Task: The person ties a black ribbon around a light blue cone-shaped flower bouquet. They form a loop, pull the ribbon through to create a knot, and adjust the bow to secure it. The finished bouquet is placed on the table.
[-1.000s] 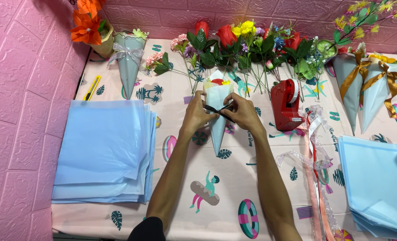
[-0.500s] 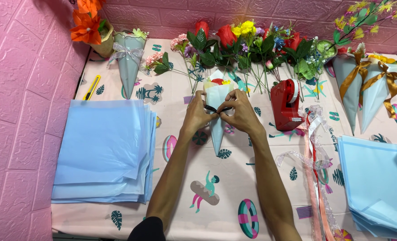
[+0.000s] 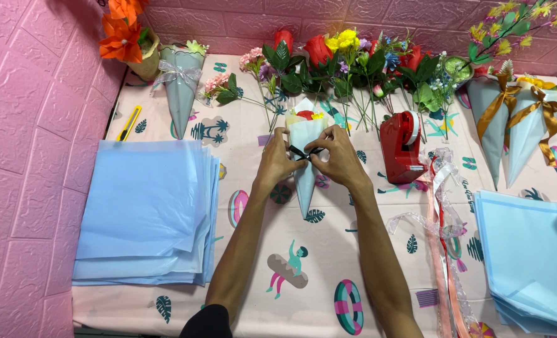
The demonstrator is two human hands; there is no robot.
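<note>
A small cone-shaped bouquet (image 3: 304, 181) wrapped in light blue paper lies on the table at the centre, its tip pointing toward me and red and yellow flowers showing at its top. My left hand (image 3: 276, 161) and my right hand (image 3: 333, 155) meet over its upper part. Both pinch a thin dark ribbon (image 3: 304, 153) that crosses the wrap between my fingers.
Stacks of light blue paper sheets lie at the left (image 3: 147, 209) and the right (image 3: 532, 253). A red tape dispenser (image 3: 400, 147) stands right of my hands, with loose ribbons (image 3: 441, 213) below it. Artificial flowers (image 3: 347, 56) and finished cones (image 3: 181, 84) (image 3: 510, 119) line the back. A yellow cutter (image 3: 128, 122) lies far left.
My hands have shifted slightly to the right and drawn closer together on the dark ribbon; the bouquet stays in place.
</note>
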